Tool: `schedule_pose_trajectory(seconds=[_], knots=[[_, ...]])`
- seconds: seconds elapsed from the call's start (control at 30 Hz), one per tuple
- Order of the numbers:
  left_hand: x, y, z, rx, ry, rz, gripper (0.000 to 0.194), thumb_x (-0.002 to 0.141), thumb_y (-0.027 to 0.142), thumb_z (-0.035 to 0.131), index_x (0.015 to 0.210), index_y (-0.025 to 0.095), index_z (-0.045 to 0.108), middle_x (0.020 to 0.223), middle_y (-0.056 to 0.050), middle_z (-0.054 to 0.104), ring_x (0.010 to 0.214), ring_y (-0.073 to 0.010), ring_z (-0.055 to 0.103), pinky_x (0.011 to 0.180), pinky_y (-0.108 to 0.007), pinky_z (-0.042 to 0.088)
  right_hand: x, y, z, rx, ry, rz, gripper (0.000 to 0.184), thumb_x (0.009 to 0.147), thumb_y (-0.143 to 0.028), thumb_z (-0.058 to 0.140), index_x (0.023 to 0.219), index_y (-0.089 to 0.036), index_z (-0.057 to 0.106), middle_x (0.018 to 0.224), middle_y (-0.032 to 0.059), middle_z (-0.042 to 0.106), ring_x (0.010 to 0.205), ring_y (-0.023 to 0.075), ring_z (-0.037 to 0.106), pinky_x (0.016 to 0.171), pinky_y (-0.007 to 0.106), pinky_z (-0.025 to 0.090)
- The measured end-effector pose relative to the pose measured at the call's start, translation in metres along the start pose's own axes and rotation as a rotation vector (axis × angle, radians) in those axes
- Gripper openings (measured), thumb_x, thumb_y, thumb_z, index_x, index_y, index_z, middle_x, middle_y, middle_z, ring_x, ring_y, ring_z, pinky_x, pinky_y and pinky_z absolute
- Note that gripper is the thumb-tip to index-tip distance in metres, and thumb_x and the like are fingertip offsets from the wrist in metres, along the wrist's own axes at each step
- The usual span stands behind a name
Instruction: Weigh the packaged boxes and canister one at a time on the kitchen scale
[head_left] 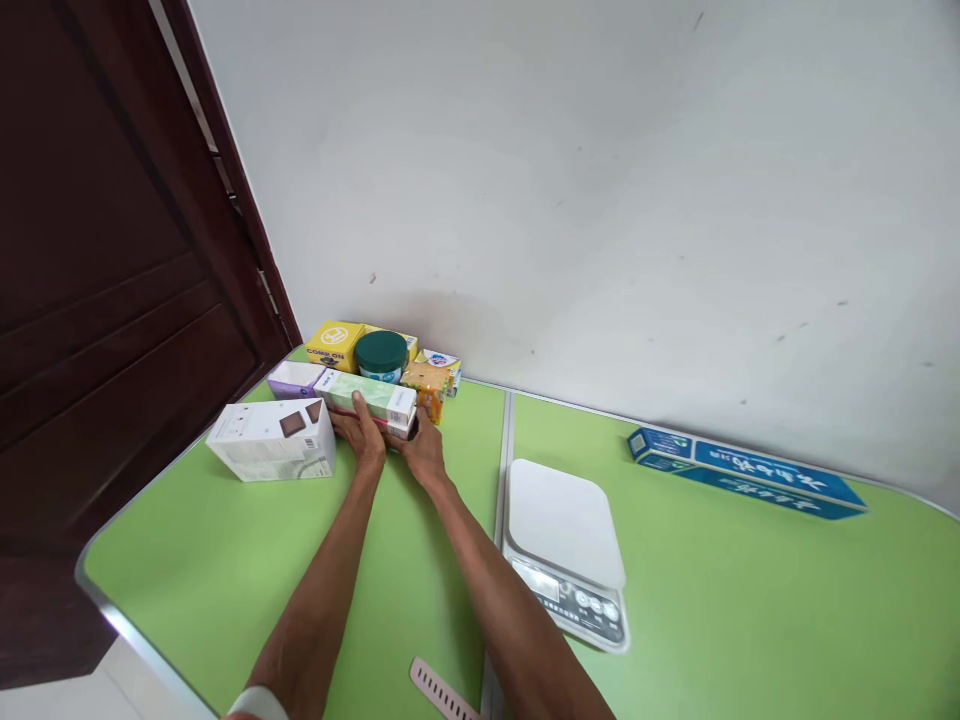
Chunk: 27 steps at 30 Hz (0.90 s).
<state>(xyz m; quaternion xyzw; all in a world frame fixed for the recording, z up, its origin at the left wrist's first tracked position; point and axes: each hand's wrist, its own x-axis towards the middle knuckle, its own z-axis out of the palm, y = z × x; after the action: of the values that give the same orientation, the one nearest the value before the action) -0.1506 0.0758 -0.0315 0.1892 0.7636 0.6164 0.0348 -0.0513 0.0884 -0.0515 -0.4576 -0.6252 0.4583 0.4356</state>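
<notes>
A long light green and white box lies across the far left of the table, with a white, red-edged box directly beneath it. My left hand grips this stack from the front, its thumb up against the green box and its fingers low along the side. Around the right end of the stack, my right hand is closed; some of its fingertips are hidden. Left of my hands stands a white box with brown squares printed on it. A purple and white box touches the stack's left end.
Behind the stack are a yellow box, a green-lidded jar and an orange packet. A white kitchen scale sits right of my arms. Farther right lies a long blue box. A pink strap rests near the front.
</notes>
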Motion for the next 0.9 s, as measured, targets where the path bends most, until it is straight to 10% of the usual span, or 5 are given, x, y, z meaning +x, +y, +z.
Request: schedule_pose_trajectory(seconds=[0.47, 0.7, 0.9], knots=[[-0.053, 0.001, -0.025, -0.055, -0.206, -0.146, 0.095, 0.096, 0.064, 0.058, 0.163, 0.011, 0.017, 0.169, -0.029, 0.027, 0.164, -0.0351, 0.02, 0.132, -0.05, 0.023, -0.059, 0.002, -0.044, -0.041, 0.041, 0.034, 0.042, 0.072, -0.047, 0.077, 0.103, -0.025, 0.061, 0.1, 0.0064, 0.078, 0.089, 0.0294, 0.073, 0.08, 0.041, 0.058], [-0.042, 0.014, -0.041, -0.033, -0.213, -0.027, 0.101, 0.089, 0.06, 0.069, 0.163, 0.013, 0.019, 0.172, -0.028, 0.022, 0.165, -0.036, 0.017, 0.133, -0.051, 0.022, -0.079, -0.009, -0.044, -0.118, 0.155, -0.09, 0.104, 0.066, -0.052, 0.085, 0.155, -0.016, 0.042, 0.156, 0.0217, 0.051, 0.148, 0.0426, 0.045, 0.12, 0.057, 0.041], [-0.026, 0.017, -0.05, -0.09, -0.19, 0.075, 0.08, 0.09, 0.053, 0.067, 0.153, 0.011, 0.038, 0.159, -0.027, 0.045, 0.155, -0.0366, 0.039, 0.129, -0.053, 0.029, -0.094, -0.029, -0.037, -0.104, 0.084, -0.103, 0.108, 0.085, -0.073, 0.067, 0.167, -0.017, 0.023, 0.172, 0.0208, 0.029, 0.163, 0.0396, 0.019, 0.13, 0.061, 0.024]])
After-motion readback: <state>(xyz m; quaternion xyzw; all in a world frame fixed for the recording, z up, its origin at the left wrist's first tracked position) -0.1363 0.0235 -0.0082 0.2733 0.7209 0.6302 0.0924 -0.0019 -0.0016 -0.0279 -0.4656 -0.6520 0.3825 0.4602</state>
